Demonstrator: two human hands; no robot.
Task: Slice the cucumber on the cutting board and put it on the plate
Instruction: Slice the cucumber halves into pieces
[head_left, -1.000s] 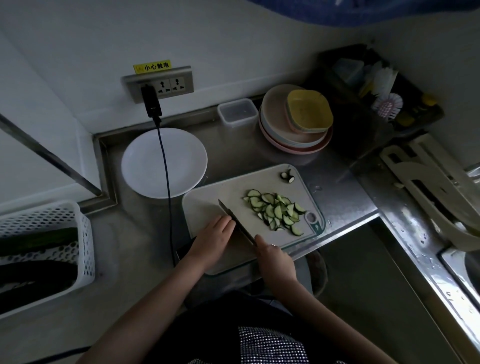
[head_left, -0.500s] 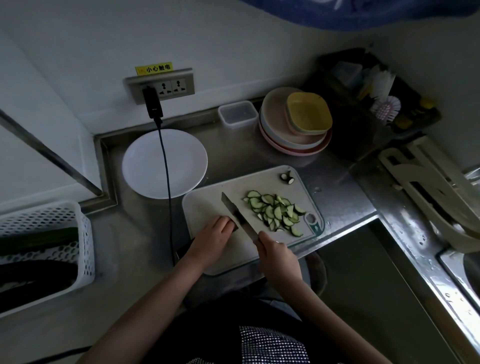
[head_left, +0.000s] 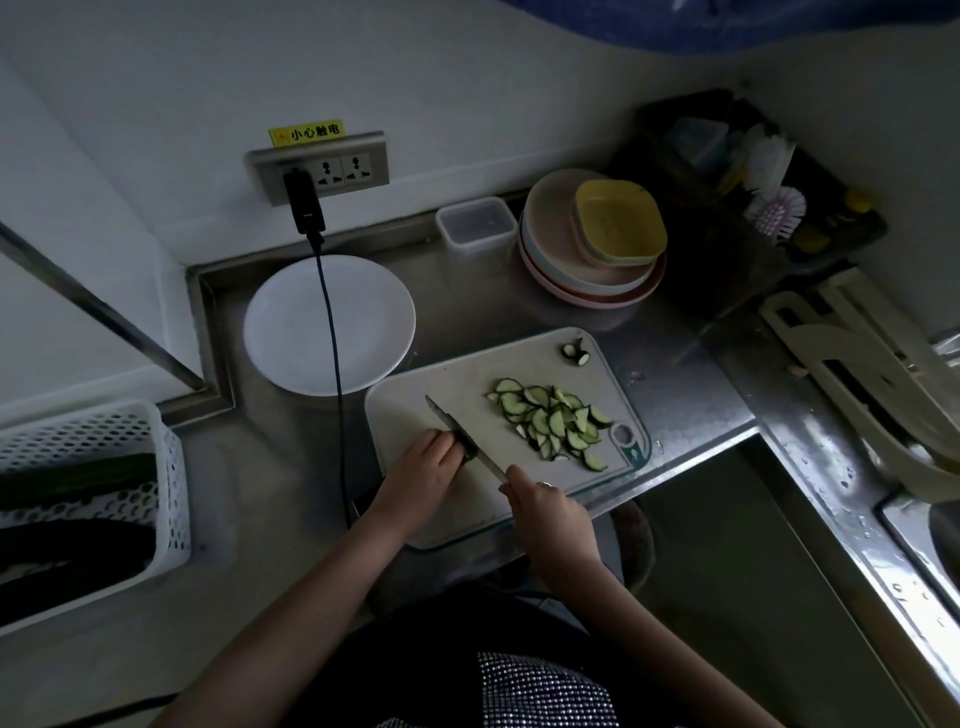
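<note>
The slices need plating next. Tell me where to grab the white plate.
Take the plate by its near-left rim, coming from the left. It lies flat and bare; the cable crosses its right half and the board meets its near-right edge.

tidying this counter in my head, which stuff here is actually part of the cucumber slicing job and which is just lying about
Part of the job:
- cutting board
- knife, held by the right hand
- cucumber piece under the left hand
- pile of slices
- white plate

Just lying about:
- cut-off end
- stacked dishes
- clear container
- white basket
- charger cable
- dish brush
</note>
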